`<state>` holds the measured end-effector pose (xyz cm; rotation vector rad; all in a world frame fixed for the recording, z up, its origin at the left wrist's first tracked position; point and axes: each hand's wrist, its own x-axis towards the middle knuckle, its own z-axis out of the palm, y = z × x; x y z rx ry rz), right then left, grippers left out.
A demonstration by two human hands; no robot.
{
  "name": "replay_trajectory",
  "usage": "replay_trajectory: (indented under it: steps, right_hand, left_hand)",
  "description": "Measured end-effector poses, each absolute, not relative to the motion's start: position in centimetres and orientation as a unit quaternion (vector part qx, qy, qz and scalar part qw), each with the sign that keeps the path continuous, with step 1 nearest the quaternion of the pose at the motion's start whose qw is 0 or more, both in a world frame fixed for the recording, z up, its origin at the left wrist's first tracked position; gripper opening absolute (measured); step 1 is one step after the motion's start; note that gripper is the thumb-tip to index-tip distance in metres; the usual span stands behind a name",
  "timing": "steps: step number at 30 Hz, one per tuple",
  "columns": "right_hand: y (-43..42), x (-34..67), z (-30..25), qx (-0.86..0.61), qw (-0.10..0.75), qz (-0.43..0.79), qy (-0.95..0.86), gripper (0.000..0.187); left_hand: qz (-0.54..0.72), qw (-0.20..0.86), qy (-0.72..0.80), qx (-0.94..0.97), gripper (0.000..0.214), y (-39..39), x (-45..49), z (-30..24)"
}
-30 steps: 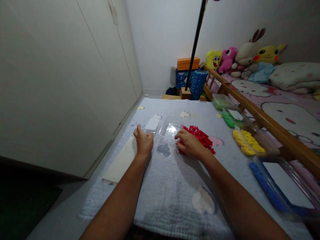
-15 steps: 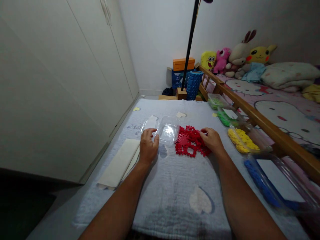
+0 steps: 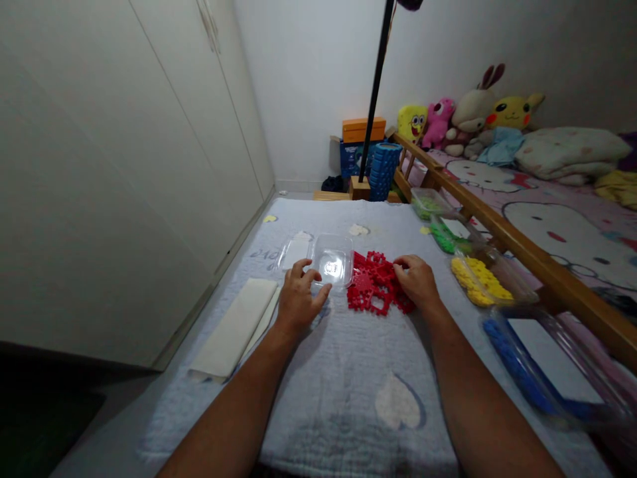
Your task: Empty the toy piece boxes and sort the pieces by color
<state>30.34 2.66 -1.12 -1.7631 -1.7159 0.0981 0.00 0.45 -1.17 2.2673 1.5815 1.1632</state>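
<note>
In the head view, the red pieces (image 3: 363,282) lie in a loose heap on the cloth-covered bench (image 3: 348,372), immediately left of the right hand (image 3: 404,267), which is much the nearer of the two; the heap is a jumble with no single long axis. The right hand's fingertips curl in at the heap's right edge, touching it or nearly so; whether that grip has a piece pinched, I cannot tell. The left hand (image 3: 318,282) has its grip released, fingers parted, at the near-left corner of the see-through tub (image 3: 332,255); contact there is unclear. The tub sits just beside the heap on its left, so it lies partly between the left hand and the pieces, while nothing stands between the right hand and them. Left of the tub is a see-through lid (image 3: 297,249) with a white patch, and nearer the person a folded off-white sheet (image 3: 236,332). Well apart on the right, the yellow-filled box (image 3: 520,285) and blue-filled box (image 3: 577,345) line the bed rail (image 3: 478,201)
</note>
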Motion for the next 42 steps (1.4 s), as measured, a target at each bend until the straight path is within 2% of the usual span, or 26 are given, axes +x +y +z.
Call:
replay_trajectory:
  steps: [5, 9, 14, 23, 31, 34, 38, 42]
  right_hand:
    - [1.8, 28.4, 0.4, -0.654, 0.405, -0.05, -0.637, 0.021]
    - [0.5, 25.1, 2.0, -0.595, 0.452, -0.009, -0.664, 0.023]
    - [-0.2, 21.2, 2.1, -0.516, 0.468, 0.037, -0.717, 0.025]
    - [0.5, 18.6, 0.1, -0.477, 0.397, 0.005, -0.784, 0.018]
    - [0.1, 18.4, -0.5, -0.475, 0.373, -0.007, -0.797, 0.016]
    - [0.0, 19.3, -0.2, -0.477, 0.389, -0.005, -0.788, 0.019]
    - [0.9, 22.9, 0.8, -0.582, 0.406, -0.052, -0.703, 0.024]
    - [1.9, 26.7, 1.2, -0.725, 0.291, -0.063, -0.621, 0.034]
  left_hand:
    - [0.393, 0.064, 0.53, 0.749, 0.014, 0.4, -0.5, -1.1]
    - [0.419, 0.097, 0.534, 0.728, 0.021, 0.3, -0.7, -0.9]
    - [0.458, 0.161, 0.584, 0.651, 0.038, 0.4, -0.6, -0.7]
    - [0.494, 0.331, 0.59, 0.546, 0.041, 1.0, -0.4, -1.2]
    - [0.517, 0.384, 0.563, 0.518, 0.041, 1.0, 0.0, -1.4]
    - [0.523, 0.397, 0.56, 0.506, 0.042, 1.1, 0.0, -1.5]
    - [0.526, 0.391, 0.567, 0.498, 0.042, 1.2, -0.1, -1.4]
    - [0.528, 0.392, 0.566, 0.497, 0.041, 1.3, -0.1, -1.5]
